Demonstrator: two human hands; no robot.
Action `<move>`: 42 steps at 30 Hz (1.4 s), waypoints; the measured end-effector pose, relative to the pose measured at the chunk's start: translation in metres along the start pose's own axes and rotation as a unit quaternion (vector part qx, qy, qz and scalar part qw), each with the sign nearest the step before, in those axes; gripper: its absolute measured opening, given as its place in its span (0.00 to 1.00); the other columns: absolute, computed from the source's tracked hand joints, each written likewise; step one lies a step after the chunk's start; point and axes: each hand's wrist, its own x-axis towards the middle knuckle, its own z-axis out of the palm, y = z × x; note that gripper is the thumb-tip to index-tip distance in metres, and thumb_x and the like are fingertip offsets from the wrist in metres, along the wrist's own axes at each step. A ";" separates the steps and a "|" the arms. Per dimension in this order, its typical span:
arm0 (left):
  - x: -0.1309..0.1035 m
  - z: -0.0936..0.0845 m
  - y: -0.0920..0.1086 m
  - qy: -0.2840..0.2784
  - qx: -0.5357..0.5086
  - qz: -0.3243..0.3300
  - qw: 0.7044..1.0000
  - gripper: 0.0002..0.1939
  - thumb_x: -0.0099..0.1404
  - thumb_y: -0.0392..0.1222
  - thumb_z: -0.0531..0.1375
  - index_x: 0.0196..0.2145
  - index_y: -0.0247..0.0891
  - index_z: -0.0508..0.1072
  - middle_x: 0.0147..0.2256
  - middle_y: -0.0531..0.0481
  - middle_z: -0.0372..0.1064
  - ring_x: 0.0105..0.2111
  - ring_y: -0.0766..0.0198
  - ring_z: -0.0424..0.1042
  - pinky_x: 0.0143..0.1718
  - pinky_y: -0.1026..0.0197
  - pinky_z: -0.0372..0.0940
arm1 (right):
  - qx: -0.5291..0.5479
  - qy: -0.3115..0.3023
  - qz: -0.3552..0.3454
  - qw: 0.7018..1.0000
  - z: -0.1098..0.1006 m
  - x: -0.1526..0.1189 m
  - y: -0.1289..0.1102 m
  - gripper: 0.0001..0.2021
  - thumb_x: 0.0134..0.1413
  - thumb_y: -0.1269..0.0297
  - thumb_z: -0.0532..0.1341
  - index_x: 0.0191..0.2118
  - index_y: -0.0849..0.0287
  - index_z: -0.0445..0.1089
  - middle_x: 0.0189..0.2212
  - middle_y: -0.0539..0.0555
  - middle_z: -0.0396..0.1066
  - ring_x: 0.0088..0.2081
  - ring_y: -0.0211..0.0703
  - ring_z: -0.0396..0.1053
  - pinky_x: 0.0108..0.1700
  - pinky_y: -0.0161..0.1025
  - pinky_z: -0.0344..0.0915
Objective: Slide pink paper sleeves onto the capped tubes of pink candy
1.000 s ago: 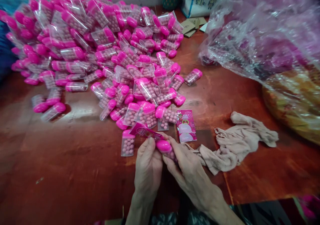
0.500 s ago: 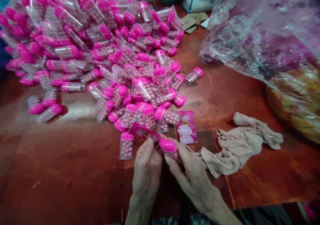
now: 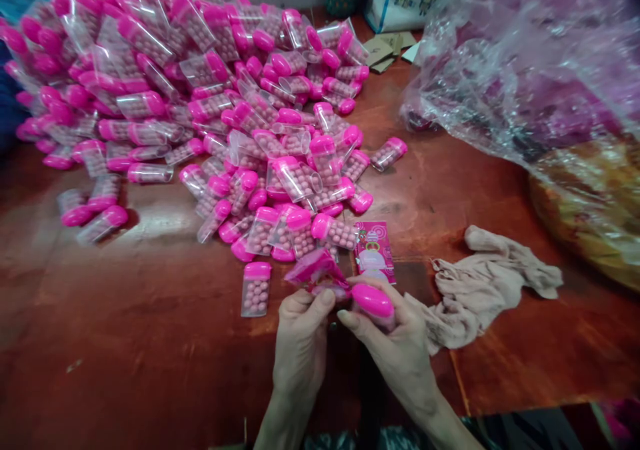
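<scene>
My left hand (image 3: 303, 337) is closed, with thumb and fingers pinching a pink printed label sheet (image 3: 317, 267) that is bent and slightly blurred. In my right hand (image 3: 407, 350) is a small clear container with a pink cap (image 3: 373, 301), its cap facing up and its body mostly hidden by the fingers. The fingertips of both hands are close together near the sheet's lower edge. Another pink label sheet (image 3: 374, 245) lies flat just beyond my right hand. A lone container of pink balls (image 3: 257, 293) rests left of my left hand.
A large heap of pink-capped containers (image 3: 295, 177) covers the far left and middle of the reddish table (image 3: 165, 343). To the right lies a crumpled beige cloth (image 3: 495, 277). Clear plastic wrapping (image 3: 500, 70) fills the far right. Cardboard pieces (image 3: 385, 50) sit at the back.
Both hands have shifted a little to the right, and the container has moved right, away from my left hand. The label sheet has turned and bent, showing more of its face.
</scene>
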 end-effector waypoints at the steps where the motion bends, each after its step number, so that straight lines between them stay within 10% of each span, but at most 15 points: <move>1: -0.001 0.001 0.000 -0.012 0.005 0.005 1.000 0.03 0.47 0.37 0.68 0.22 0.37 0.79 0.21 0.51 0.75 0.26 0.65 0.72 0.36 0.62 0.67 | 0.001 0.006 -0.002 1.000 0.001 0.000 0.001 0.10 0.47 0.66 0.67 0.38 0.55 0.69 0.29 0.46 0.70 0.30 0.35 0.67 0.33 0.30 0.64; 17: -0.008 -0.003 -0.009 -0.063 0.073 0.066 0.993 0.08 0.58 0.36 0.62 0.37 0.39 0.77 0.33 0.50 0.75 0.35 0.63 0.71 0.43 0.61 0.64 | 0.020 0.030 0.001 0.999 0.002 0.001 -0.002 0.02 0.52 0.70 0.62 0.30 0.58 0.68 0.26 0.47 0.63 0.28 0.36 0.62 0.30 0.34 0.60; 24: -0.005 -0.002 -0.006 0.033 0.045 0.035 0.998 0.05 0.49 0.37 0.68 0.22 0.34 0.76 0.21 0.55 0.68 0.22 0.72 0.64 0.27 0.70 0.61 | -0.021 -0.051 -0.042 0.998 -0.002 0.003 -0.006 0.05 0.52 0.73 0.60 0.26 0.60 0.66 0.23 0.47 0.63 0.26 0.36 0.61 0.28 0.34 0.58; 42: -0.001 0.000 -0.001 0.018 -0.014 0.001 1.000 0.06 0.44 0.35 0.69 0.23 0.34 0.76 0.21 0.53 0.72 0.23 0.70 0.67 0.30 0.67 0.64 | 0.000 -0.018 -0.051 0.999 0.000 0.004 -0.004 0.02 0.51 0.71 0.63 0.29 0.58 0.71 0.25 0.48 0.68 0.30 0.38 0.66 0.32 0.35 0.63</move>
